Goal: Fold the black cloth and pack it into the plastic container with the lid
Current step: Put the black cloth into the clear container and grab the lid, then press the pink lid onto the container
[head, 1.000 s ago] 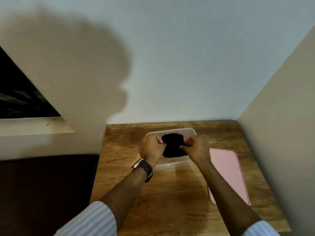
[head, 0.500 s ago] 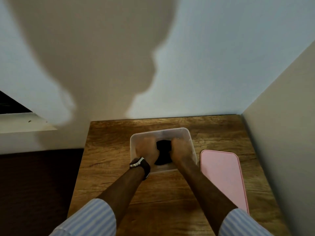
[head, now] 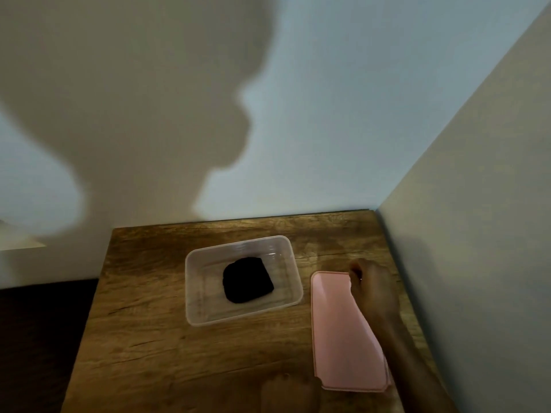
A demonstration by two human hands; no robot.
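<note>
The folded black cloth (head: 248, 279) lies inside the clear plastic container (head: 190, 293), which sits open in the middle of the wooden table (head: 143, 347). To its right the pink lid (head: 340, 332) lies flat on the table. My right hand (head: 372, 287) rests on the lid's far right corner, its fingers curled over that edge. Only a blurred part of my left hand (head: 287, 393) shows at the bottom edge, just left of the lid's near corner, and nothing is visible in it.
A wall rises close along the table's right side and another behind its far edge. The table's left edge drops off to a dark surface (head: 38, 338). A large shadow falls on the back wall.
Both hands have left the container, where they were pressing the cloth down. My right hand has moved right to the lid's far corner. My left hand has drawn back toward me.
</note>
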